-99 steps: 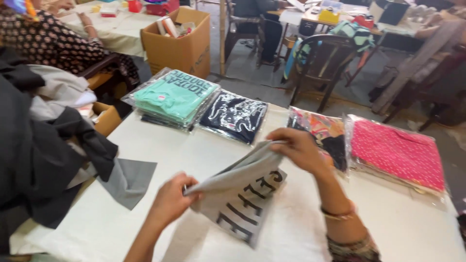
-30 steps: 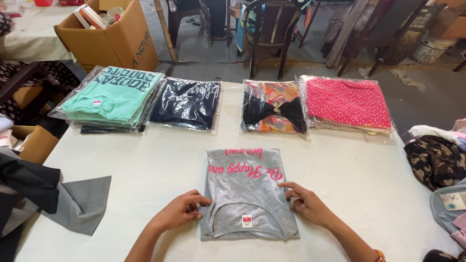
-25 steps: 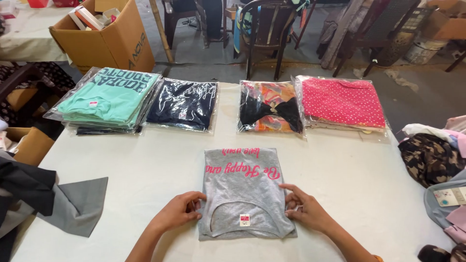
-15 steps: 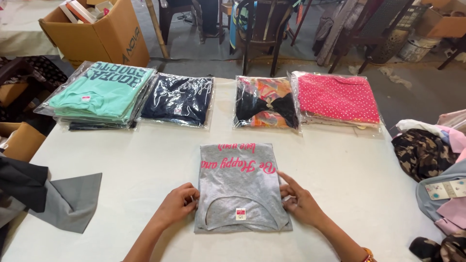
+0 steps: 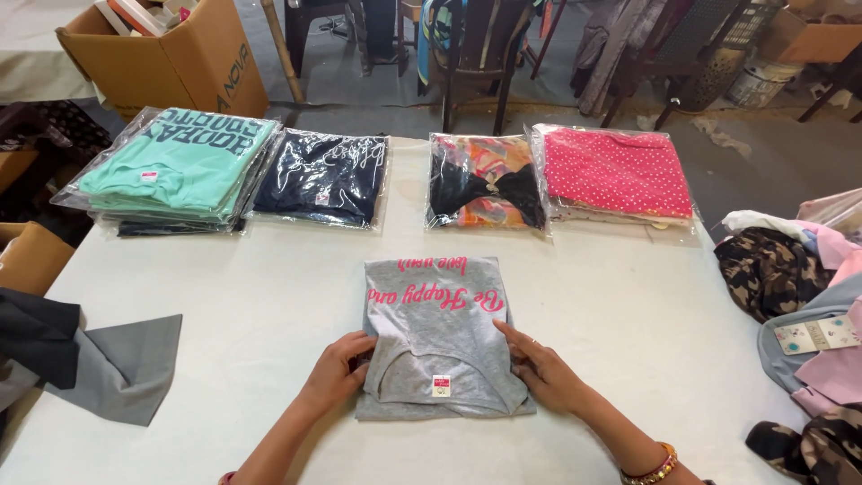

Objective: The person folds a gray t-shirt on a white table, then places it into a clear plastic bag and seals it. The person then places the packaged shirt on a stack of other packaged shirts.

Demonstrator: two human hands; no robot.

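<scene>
Hands drew in; four bagged stacks (image 5: 476, 180)

A white table (image 5: 224, 296) fronts grey floor (image 5: 790, 153), dark chairs (image 5: 476, 54) and a cardboard box (image 5: 180, 58).
</scene>
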